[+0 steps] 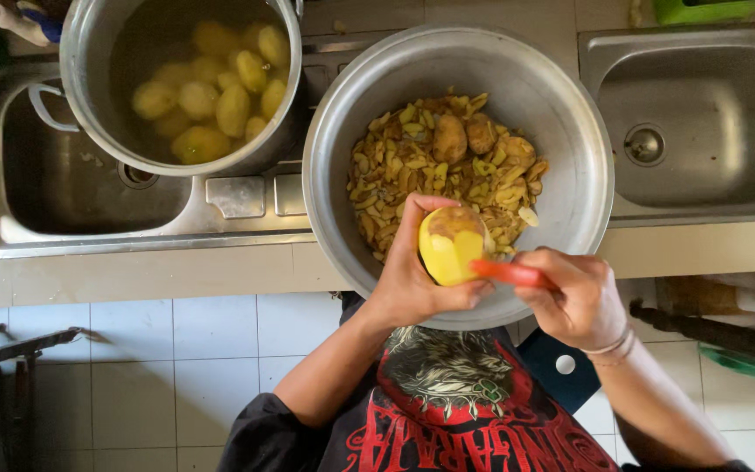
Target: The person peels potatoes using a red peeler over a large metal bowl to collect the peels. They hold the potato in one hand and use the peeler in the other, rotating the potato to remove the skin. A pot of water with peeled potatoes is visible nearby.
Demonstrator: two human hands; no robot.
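Both hands meet over the near rim of a wide metal bowl (570, 131). Left hand (412, 280) wraps a potato (452, 246), fingers curled behind it and thumb below; the potato is mostly peeled, smooth and yellow, with a brown patch of skin on top. Right hand (574, 301) grips a red-handled peeler (510, 274) whose tip touches the potato's side. Beyond the hands, peelings (412, 166) and two unpeeled potatoes (465, 135) lie in the bowl. Farther left, a pot (89, 96) holds peeled potatoes (211, 87) in water.
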